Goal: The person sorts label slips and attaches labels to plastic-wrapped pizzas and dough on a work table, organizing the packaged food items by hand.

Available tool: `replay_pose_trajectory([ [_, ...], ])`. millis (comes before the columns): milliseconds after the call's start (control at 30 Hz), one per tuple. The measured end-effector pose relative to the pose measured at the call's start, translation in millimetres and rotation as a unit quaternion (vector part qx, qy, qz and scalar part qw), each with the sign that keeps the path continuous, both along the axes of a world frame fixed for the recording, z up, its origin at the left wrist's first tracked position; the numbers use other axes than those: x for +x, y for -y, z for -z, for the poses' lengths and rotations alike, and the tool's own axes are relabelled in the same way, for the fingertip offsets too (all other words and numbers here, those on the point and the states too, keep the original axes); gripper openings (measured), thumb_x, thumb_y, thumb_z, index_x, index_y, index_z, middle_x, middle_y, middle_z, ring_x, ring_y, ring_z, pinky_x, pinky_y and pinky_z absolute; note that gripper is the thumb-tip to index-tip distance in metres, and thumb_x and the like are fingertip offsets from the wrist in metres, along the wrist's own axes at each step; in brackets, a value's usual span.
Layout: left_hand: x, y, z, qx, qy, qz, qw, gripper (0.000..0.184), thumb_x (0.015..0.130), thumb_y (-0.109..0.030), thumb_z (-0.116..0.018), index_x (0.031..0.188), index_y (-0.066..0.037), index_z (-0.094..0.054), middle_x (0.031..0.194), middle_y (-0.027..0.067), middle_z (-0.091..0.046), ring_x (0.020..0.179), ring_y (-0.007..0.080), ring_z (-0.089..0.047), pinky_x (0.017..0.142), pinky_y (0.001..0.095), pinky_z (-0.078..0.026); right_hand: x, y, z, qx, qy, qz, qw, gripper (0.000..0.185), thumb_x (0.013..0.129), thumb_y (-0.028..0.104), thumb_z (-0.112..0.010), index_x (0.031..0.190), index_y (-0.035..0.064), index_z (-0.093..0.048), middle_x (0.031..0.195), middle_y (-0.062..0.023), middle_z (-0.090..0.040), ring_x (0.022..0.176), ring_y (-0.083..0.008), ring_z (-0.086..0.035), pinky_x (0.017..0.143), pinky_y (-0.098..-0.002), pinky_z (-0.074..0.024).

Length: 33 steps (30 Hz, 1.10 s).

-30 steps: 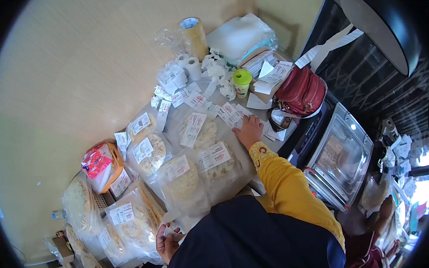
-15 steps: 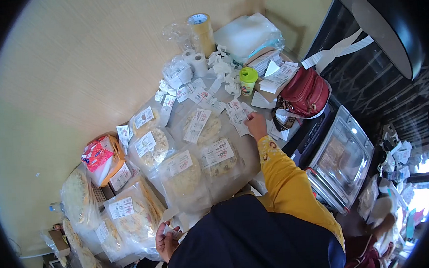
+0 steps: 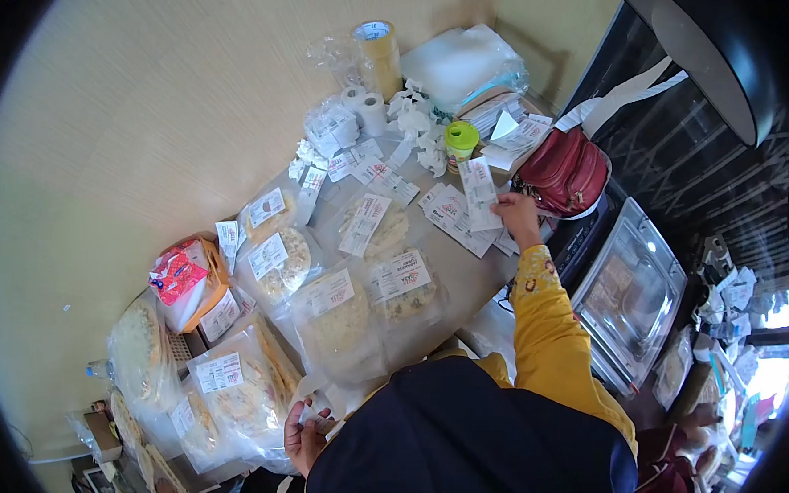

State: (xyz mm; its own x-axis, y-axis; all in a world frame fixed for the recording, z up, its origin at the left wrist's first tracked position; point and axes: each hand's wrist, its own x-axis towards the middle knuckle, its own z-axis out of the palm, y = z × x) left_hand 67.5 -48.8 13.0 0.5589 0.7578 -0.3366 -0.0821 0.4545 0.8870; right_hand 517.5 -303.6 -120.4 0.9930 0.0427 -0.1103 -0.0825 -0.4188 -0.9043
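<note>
We see a printed label raised above the right side of the table, pinched by one end in the right hand, its fingers nearly closed; just under it lie more loose labels; beyond stands a green-lidded cup, with a red bag beside it; our left hand, low at the near edge, curls its fingers on a small whitish piece that we cannot identify; between our hands lie labelled bags of flat rounds; tape rolls stand at the back.

yellow sleeve, patterned cuff, navy garment
</note>
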Motion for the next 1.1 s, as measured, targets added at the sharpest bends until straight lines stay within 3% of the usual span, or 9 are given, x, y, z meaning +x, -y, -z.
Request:
replay_pose_trajectory([
  [233,-1,5,1,-0.005,-0.005,-0.006,1.000,0.031,0.085,0.003,-0.042,0.116,0.001,-0.047,0.113,0.0151,-0.053,0.086,0.0253,-0.061,0.074,0.0336,-0.052,1,9,-42,0.127,-0.004,-0.025,0.992,0.020,0.067,0.004,-0.069,0.086,-0.0013,-0.065,0.073,-0.0061,-0.065,0.062,-0.0110,-0.058,0.058,-0.0242,-0.0460],
  [367,-11,5,-11,0.055,-0.111,0.005,0.992,0.033,0.082,0.004,-0.042,0.113,0.001,-0.050,0.107,0.0118,-0.057,0.084,0.0208,-0.062,0.075,0.0293,-0.048,-16,-9,-67,0.008,-0.003,-0.039,0.999,0.017,0.072,0.008,-0.064,0.088,0.0039,-0.065,0.064,0.0029,-0.054,0.054,-0.0064,-0.045,0.047,-0.0219,-0.0344],
  [500,-36,-3,-7,0.064,-0.049,0.021,0.997,0.031,0.087,0.004,-0.044,0.117,-0.001,-0.049,0.108,0.0102,-0.057,0.085,0.0183,-0.061,0.077,0.0289,-0.049,-1,-25,-28,0.119,-0.028,-0.085,0.989,0.014,0.073,0.006,-0.063,0.087,0.0017,-0.063,0.069,0.0028,-0.055,0.057,-0.0060,-0.045,0.050,-0.0198,-0.0336],
  [633,-68,-10,-11,0.037,-0.007,-0.028,0.999,0.038,0.086,0.004,-0.045,0.123,-0.005,-0.045,0.111,0.0099,-0.056,0.082,0.0160,-0.061,0.073,0.0263,-0.049,-34,-85,-55,0.228,-0.119,-0.100,0.961,0.012,0.074,0.006,-0.064,0.083,0.0055,-0.056,0.073,0.0009,-0.054,0.065,-0.0094,-0.051,0.058,-0.0222,-0.0408],
  [733,-111,-17,-4,0.035,0.011,-0.066,0.997,0.040,0.086,0.005,-0.045,0.125,-0.005,-0.044,0.112,0.0111,-0.055,0.080,0.0149,-0.060,0.072,0.0255,-0.049,-80,-129,-73,0.326,-0.141,-0.138,0.925,0.011,0.077,0.006,-0.061,0.080,0.0071,-0.051,0.075,-0.0022,-0.055,0.066,-0.0125,-0.053,0.062,-0.0271,-0.0470],
  [867,-179,-28,2,0.036,0.039,-0.103,0.993,0.039,0.085,0.006,-0.045,0.123,-0.002,-0.045,0.110,0.0118,-0.056,0.080,0.0154,-0.060,0.072,0.0262,-0.049,-146,-185,-92,0.278,-0.099,-0.238,0.926,0.021,0.075,0.003,-0.060,0.093,0.0032,-0.050,0.080,-0.0034,-0.055,0.071,-0.0144,-0.056,0.062,-0.0277,-0.0498],
  [933,-222,-35,4,0.026,0.024,-0.144,0.989,0.037,0.084,0.007,-0.046,0.121,-0.001,-0.046,0.108,0.0116,-0.056,0.080,0.0158,-0.060,0.072,0.0269,-0.049,-197,-229,-109,0.292,-0.152,-0.264,0.907,0.030,0.073,0.004,-0.058,0.102,0.0006,-0.050,0.083,-0.0056,-0.056,0.072,-0.0170,-0.058,0.063,-0.0289,-0.0501],
  [1000,-270,-42,7,0.012,0.007,-0.182,0.983,0.036,0.082,0.008,-0.046,0.117,0.000,-0.049,0.106,0.0112,-0.057,0.080,0.0162,-0.059,0.072,0.0279,-0.050,-279,-283,-148,0.335,-0.191,-0.334,0.860,0.025,0.074,0.004,-0.056,0.099,-0.0007,-0.052,0.082,-0.0047,-0.054,0.071,-0.0159,-0.056,0.065,-0.0284,-0.0479],
  [1100,-335,-48,6,0.051,0.004,-0.251,0.967,0.036,0.081,0.010,-0.044,0.115,0.000,-0.050,0.104,0.0109,-0.057,0.079,0.0160,-0.059,0.071,0.0280,-0.050,-356,-353,-149,0.273,-0.237,-0.436,0.824,0.013,0.078,0.007,-0.056,0.090,0.0032,-0.056,0.079,-0.0038,-0.058,0.067,-0.0146,-0.057,0.060,-0.0279,-0.0487],
])
